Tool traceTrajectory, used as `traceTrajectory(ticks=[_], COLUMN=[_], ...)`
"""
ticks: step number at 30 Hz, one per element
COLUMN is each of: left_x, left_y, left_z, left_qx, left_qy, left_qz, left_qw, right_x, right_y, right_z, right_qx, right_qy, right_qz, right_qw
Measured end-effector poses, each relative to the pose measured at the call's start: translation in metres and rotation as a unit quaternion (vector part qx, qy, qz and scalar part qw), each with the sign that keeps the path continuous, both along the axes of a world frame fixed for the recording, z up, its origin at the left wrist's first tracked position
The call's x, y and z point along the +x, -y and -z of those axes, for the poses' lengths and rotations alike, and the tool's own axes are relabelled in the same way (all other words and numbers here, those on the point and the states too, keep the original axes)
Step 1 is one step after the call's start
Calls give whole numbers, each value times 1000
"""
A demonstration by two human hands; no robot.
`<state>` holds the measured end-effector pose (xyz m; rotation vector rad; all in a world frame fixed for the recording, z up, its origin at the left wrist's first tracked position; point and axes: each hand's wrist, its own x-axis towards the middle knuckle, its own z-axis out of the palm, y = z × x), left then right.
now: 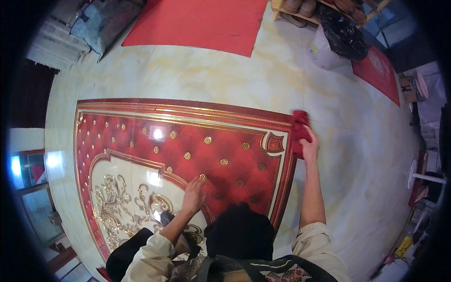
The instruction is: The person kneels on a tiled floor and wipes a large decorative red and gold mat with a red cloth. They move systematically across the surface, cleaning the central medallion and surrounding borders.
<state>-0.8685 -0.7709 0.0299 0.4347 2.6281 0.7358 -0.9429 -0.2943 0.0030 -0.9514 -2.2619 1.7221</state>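
A dark red cloth point(300, 121) lies bunched on the floor at the right corner of a red, cream and gold patterned floor section point(225, 144). My right hand point(310, 144) presses on the cloth, with the arm stretched forward. My left hand point(195, 195) is over the red part of the pattern, near a gold flower motif, and holds nothing; its fingers are partly spread. Scrolled gold ornaments point(112, 201) decorate the cream centre. Whether the left fingertips touch the floor is hard to tell.
Marbled floor tiles point(211, 77) surround the pattern. Ahead lies a red mat point(197, 24). A white bin point(322, 51) with a black plastic bag point(343, 38) stands near a wooden shoe rack point(276, 8). Another red mat point(377, 72) is at the right, a grey-blue bag point(102, 24) at upper left.
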Motion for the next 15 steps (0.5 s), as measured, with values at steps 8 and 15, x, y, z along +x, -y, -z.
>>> traceTrajectory(ticks=[8, 15], left_x=[17, -70], left_y=[40, 11], left_z=[15, -33], left_qx=[78, 428], left_qy=[136, 160], left_qz=[-307, -534], left_qw=[939, 711], right_x=[-60, -51], right_y=[207, 372], right_z=[60, 18], right_qx=[323, -254], right_qy=[-121, -67], right_qz=[-92, -384], right_qw=[934, 885])
